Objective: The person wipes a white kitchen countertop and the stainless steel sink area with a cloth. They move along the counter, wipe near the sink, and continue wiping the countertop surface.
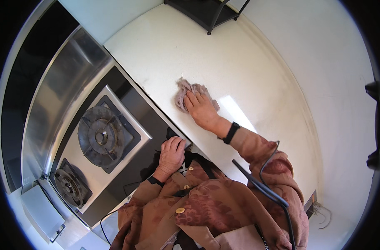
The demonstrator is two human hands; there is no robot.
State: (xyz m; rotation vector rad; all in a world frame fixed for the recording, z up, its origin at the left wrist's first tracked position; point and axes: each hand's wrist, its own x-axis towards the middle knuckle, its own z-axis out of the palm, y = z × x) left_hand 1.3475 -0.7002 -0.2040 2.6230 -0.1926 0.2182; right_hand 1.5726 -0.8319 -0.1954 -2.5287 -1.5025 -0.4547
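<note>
My right hand (203, 110) presses a crumpled greyish-pink cloth (184, 90) against the pale countertop (240, 75). The fingers lie over the cloth, and part of it bunches out ahead of them. Closer to my body, my left hand (171, 153) rests at the front edge of the gas stove (146, 109), by the corner where it meets the countertop. Its fingers lie close together and its palm side is hidden, so I cannot see whether it grips the edge.
A black metal rack (205, 14) stands at the far end of the countertop. To the left are a large burner (101, 137) with its grate and a smaller burner (69, 186). A stainless steel backsplash (65, 68) rises behind them. A dark cable (268, 190) hangs by my right sleeve.
</note>
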